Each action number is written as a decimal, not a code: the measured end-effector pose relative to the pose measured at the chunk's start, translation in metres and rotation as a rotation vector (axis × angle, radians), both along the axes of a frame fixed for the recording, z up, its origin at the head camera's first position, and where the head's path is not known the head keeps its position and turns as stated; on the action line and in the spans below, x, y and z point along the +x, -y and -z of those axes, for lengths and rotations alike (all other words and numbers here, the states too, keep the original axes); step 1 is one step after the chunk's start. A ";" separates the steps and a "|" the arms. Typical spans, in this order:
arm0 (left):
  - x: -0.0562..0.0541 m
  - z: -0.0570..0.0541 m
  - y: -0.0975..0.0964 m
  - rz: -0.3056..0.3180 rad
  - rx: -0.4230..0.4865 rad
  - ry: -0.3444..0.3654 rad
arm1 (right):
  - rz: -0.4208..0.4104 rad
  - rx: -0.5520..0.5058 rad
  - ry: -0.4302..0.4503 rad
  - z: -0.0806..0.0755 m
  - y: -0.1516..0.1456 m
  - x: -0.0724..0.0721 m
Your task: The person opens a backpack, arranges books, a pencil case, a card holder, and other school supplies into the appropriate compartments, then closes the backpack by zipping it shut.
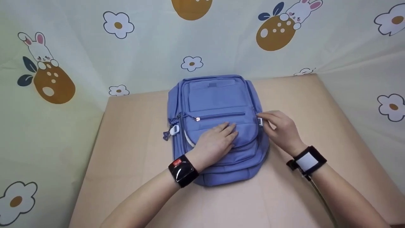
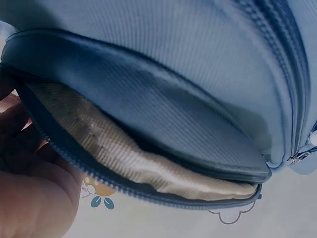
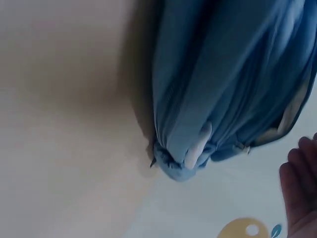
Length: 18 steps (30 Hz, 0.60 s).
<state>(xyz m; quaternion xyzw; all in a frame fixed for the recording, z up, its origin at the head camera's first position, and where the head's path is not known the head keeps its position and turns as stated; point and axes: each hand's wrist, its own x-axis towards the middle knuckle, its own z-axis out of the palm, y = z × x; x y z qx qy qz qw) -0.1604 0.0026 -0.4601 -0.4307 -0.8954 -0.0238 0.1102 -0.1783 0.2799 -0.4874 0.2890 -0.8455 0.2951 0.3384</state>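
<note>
A blue backpack (image 1: 218, 98) lies front up on the table. My left hand (image 1: 216, 142) rests on its front pocket, fingers extended. In the left wrist view, that pocket (image 2: 163, 114) gapes along its zipper and shows a beige lining (image 2: 119, 153); part of the left hand (image 2: 37, 183) is beside the flap. At the bag's right edge, my right hand (image 1: 281, 126) pinches the zipper pull between thumb and forefinger; the fingertips mostly hide it. A white tag (image 1: 260, 122) hangs just below. The right wrist view shows only some fingers of the right hand (image 3: 302, 183).
A short horizontal zipper (image 1: 221, 116) with a shiny pull crosses the bag's front. A white clip (image 1: 174, 129) hangs on the left side. The tan table (image 1: 133, 142) extends around the bag, bordered by a printed curtain (image 1: 152, 47).
</note>
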 end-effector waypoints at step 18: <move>-0.001 0.002 0.000 0.008 0.021 -0.037 | 0.146 -0.092 0.684 -0.003 0.004 -0.058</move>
